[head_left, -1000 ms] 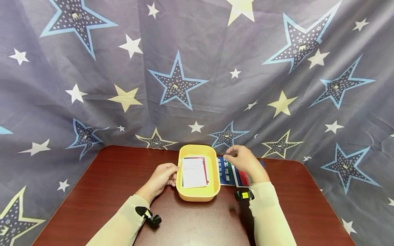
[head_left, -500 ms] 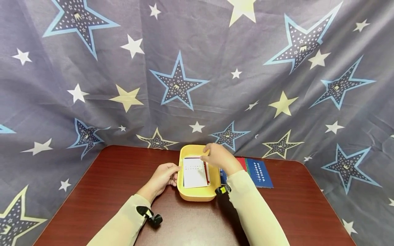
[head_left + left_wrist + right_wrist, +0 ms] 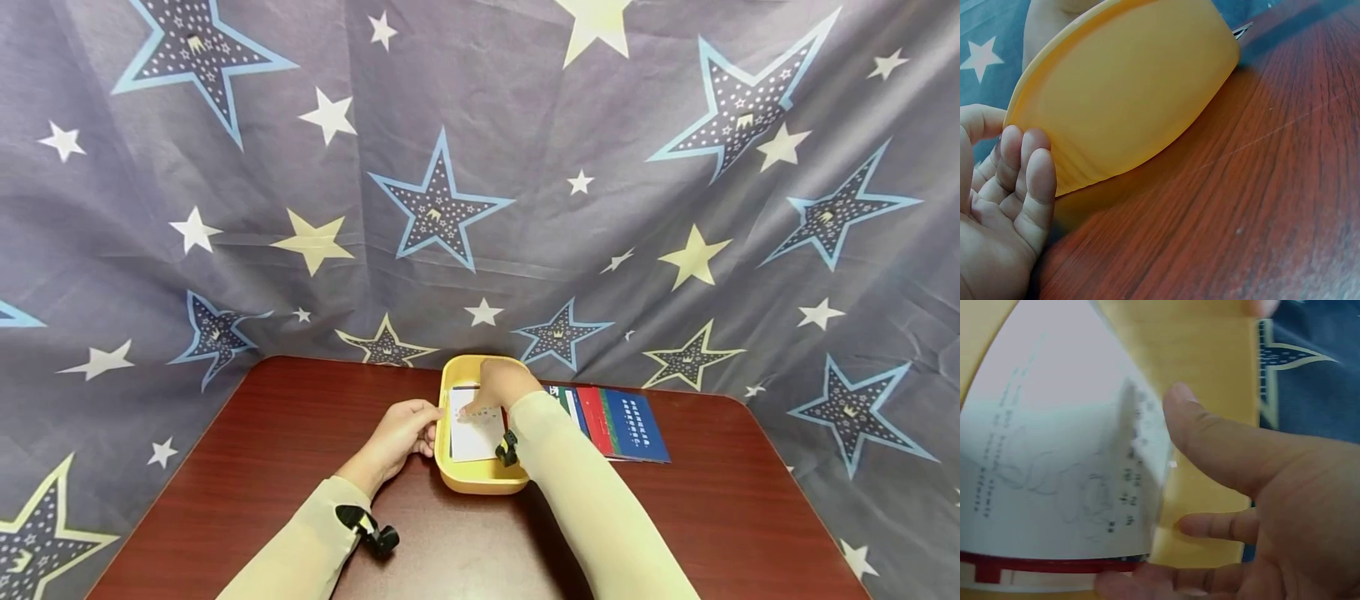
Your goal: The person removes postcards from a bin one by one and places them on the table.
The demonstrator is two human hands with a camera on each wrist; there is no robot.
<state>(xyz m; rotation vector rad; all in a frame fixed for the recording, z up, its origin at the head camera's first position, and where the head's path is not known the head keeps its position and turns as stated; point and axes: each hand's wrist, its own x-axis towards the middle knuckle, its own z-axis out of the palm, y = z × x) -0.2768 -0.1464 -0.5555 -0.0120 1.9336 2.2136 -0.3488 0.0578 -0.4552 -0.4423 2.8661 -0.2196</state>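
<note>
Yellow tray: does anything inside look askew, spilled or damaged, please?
Nothing looks spilled or damaged. In the tray, slightly askew: the white page is not squared over the red-edged item, which sticks out beneath it.

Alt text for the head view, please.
A person's left hand holds the rim of a yellow tub while the right hand reaches in over a printed white page. Overlapping booklets lie beside it on a reddish-brown table before a star-patterned curtain.

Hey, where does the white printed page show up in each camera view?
Head: below centre, the white printed page lies inside the yellow tray, partly hidden by the right hand.
Left wrist: not in it; the tray is seen from outside.
Right wrist: large, filling much of the left half.
Shared landmark: the yellow tray, in all three views.
</note>
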